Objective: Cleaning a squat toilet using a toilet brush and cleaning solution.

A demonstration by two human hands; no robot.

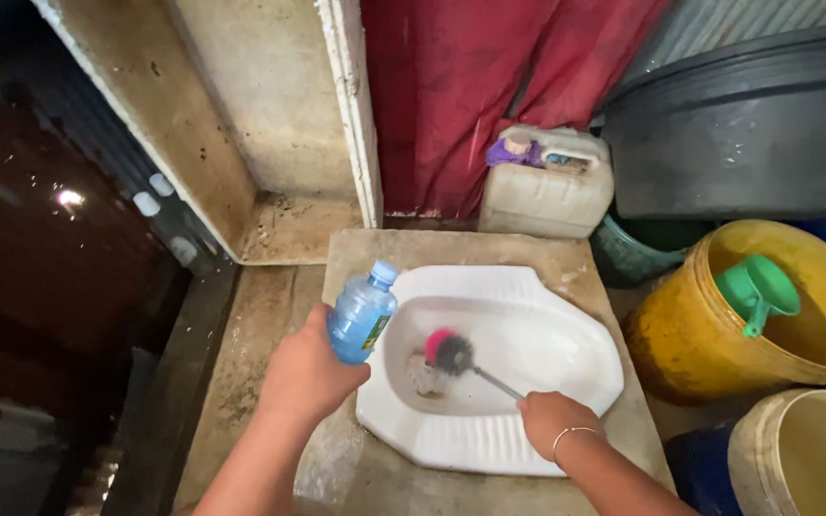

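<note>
- Fingers of the left hand (pixel 306 371) wrap around the lower body of a small blue plastic bottle (pixel 362 313), which tilts with its pale cap toward the upper right, above the left rim of the squat toilet pan (pixel 566 358).
- Fingers of the right hand (pixel 552 420) curl shut around the thin handle of a toilet brush (pixel 451 354); a slim bangle sits on that wrist.
- The brush head, pink and dark bristles, rests down in the bowl near the drain, touching the wet porcelain.
- The bottle looks light and thin-walled, so it likely dents under a hard squeeze; a grip around the middle, as now, seems steadier than one near the cap.
- The brush handle looks stiff but narrow and probably slick when wet; holding it close to its end gives reach, though less pressing force.
- Behind the pan stand a whitish jerry can (pixel 545 186) and a red curtain (pixel 470 86).
- To the right sit a yellow bucket (pixel 681 344) holding a green scoop (pixel 759 291), and a large dark tub (pixel 738 134).
</note>
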